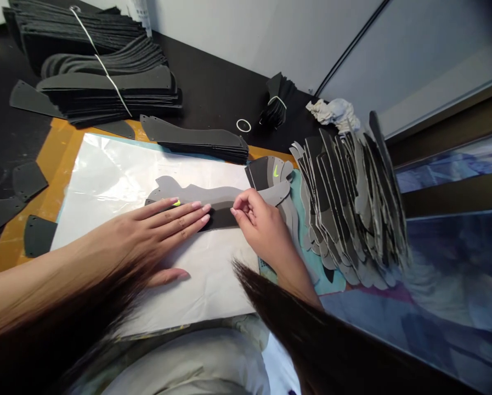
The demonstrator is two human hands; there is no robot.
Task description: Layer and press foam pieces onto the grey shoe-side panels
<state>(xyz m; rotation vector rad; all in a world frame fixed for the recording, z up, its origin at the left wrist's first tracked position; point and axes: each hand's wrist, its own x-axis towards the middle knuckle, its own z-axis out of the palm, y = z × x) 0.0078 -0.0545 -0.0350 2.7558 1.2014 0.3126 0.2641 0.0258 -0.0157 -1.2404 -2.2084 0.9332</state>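
Left hand (pixel 159 236): lying flat, fingers straight and slightly spread, fingertips pressing on the curved gray panel (pixel 196 194).
Right hand (pixel 262 225): fingers curled, thumb and forefinger pinched closed on the panel's edge, just beside the left fingertips.
Curved gray panel: under both sets of fingers, lying on a dark panel (pixel 223 219), with a small neon-yellow mark just by the left forefinger.
Under the fingers: a white plastic-covered sheet (pixel 118 175) on an orange mat (pixel 35 230).
Past the right fingers: a gray piece with a neon-yellow swoosh (pixel 270 173), and to the side a tall leaning row of gray panels (pixel 348 208).
Left of the left fingers: loose black panels (pixel 38 236).
Farthest from the fingers: stacked black panels (pixel 106 93), a bundled black stack (pixel 275 101), a white ring (pixel 243 125) and crumpled white cloth (pixel 334 112).
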